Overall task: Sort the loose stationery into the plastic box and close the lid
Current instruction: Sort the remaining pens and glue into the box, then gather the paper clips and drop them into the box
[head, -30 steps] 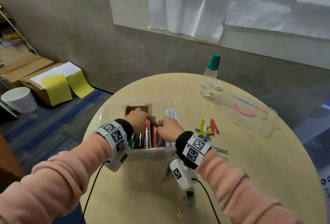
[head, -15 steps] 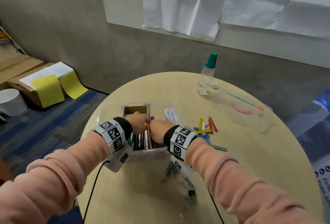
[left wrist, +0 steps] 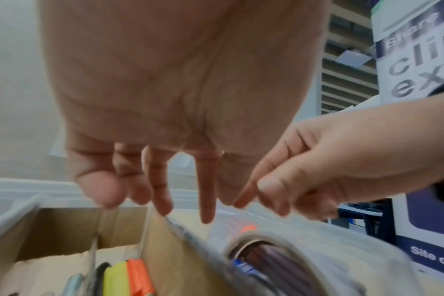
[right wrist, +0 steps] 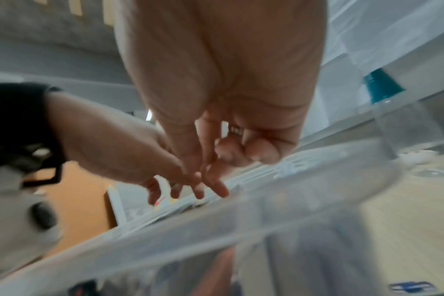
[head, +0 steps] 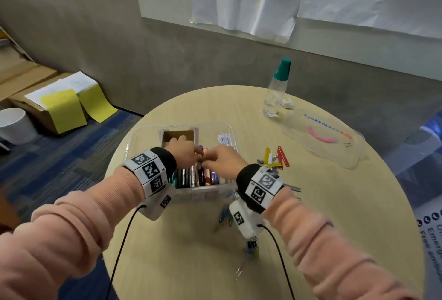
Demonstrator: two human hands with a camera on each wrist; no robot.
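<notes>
Round pale wood-grain table [head: 311, 204]. Clear plastic box [head: 134, 137] with brown cardboard divider [head: 178, 135] inside; black, silver, red and purple pens [head: 193, 176] in it, yellow and orange highlighters [left wrist: 129, 278] in the left wrist view. Clear lid [head: 320, 141] far right with pink handle [head: 321, 138], blue and red lettering. Clear bottle [head: 275, 94] with teal cap. Yellow, red and white flat clips [head: 275, 158] right of box. Salmon-pink ribbed sleeves [head: 71, 228]; black wristbands with white blocks carrying black square-code patterns [head: 148, 168]. Blue carpet, yellow paper sheets [head: 64, 110] far left.
</notes>
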